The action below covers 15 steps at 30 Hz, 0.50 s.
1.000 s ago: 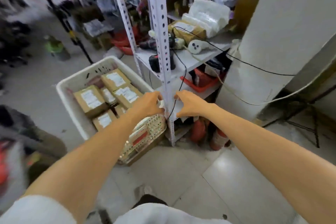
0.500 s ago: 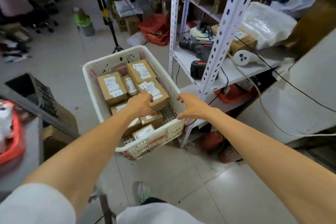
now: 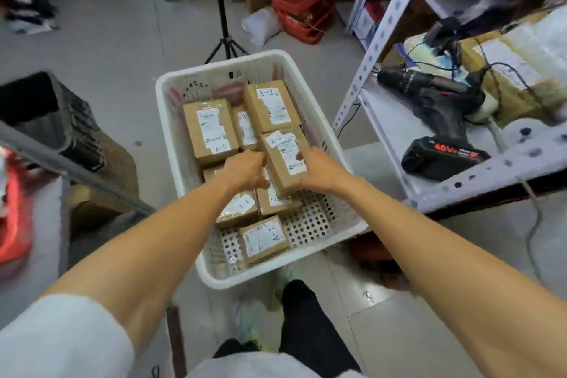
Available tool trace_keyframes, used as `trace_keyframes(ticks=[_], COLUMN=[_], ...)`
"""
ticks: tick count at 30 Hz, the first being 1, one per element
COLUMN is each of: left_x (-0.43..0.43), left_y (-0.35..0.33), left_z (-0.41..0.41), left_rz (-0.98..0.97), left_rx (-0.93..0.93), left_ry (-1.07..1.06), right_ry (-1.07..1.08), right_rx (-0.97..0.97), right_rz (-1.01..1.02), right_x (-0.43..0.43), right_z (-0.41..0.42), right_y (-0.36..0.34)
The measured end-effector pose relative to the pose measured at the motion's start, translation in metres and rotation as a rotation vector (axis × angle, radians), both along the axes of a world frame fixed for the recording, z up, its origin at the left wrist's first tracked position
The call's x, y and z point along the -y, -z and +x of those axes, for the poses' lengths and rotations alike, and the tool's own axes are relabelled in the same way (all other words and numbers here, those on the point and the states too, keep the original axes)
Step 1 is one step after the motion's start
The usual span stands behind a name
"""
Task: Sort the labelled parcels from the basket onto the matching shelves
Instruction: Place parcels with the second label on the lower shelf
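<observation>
In a cluttered stockroom, a left hand and right hand grip a brown parcel marked A-2 from both sides, tilted atop other parcels in the white basket — a cordless drill lies on the shelf beyond.

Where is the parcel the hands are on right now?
Head view: the held parcel, marked A-2, lies tilted in the right half of the white basket, gripped between the left hand and right hand, nearer than another A-2 parcel.
</observation>
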<state>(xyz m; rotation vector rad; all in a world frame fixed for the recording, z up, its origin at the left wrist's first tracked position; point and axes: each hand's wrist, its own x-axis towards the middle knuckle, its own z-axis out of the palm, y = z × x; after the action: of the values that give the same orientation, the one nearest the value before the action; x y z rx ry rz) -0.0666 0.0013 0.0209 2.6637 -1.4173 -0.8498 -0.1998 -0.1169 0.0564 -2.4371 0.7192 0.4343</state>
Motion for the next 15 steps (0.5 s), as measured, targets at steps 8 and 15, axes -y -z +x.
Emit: trace_keyframes(ticks=[8,15], left_x=[0.039,0.087], left_y=[0.065,0.124], left_z=[0.031,0.053], left_rz=[0.101,0.148], left_rx=[-0.164,-0.213], left_ry=[-0.221,-0.257], right_ry=[0.128,0.218], right_rx=[-0.131,-0.168], right_rz=[0.078,-0.012], right_x=[0.051,0.096], right_z=[0.062,0.099], right_y=[0.104,0.179])
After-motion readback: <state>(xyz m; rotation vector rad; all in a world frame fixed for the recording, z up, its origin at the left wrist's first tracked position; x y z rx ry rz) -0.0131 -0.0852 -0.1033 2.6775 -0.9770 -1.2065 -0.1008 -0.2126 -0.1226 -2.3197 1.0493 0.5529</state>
